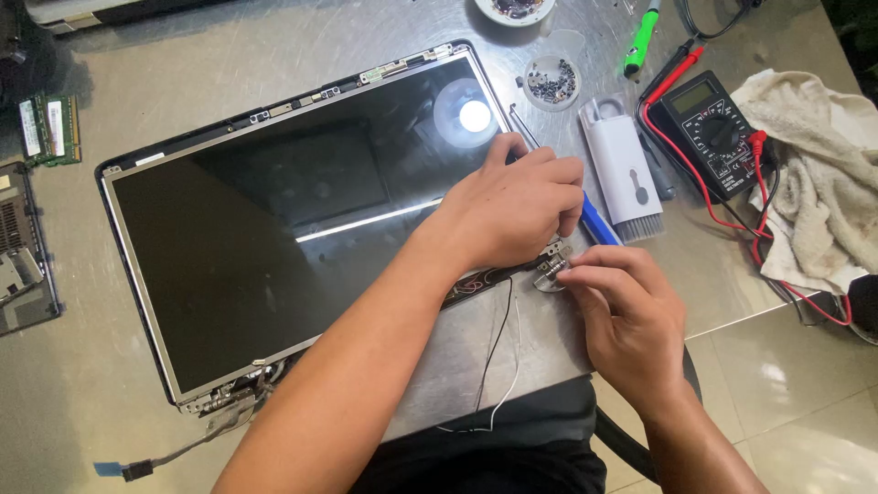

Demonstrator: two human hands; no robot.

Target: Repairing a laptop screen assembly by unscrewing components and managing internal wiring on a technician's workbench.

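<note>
A bare laptop screen panel lies flat on a metal table, its dark glass reflecting a lamp. My left hand reaches across the panel's right edge and is closed around a blue-handled tool. A thin metal shaft sticks out above the hand. My right hand pinches the small metal hinge at the panel's lower right corner. Thin black and white wires run from that corner over the table's front edge.
To the right are a white brush kit, a black multimeter with red leads and a crumpled towel. A dish of screws and a green tool sit behind. Memory modules and a laptop part lie left.
</note>
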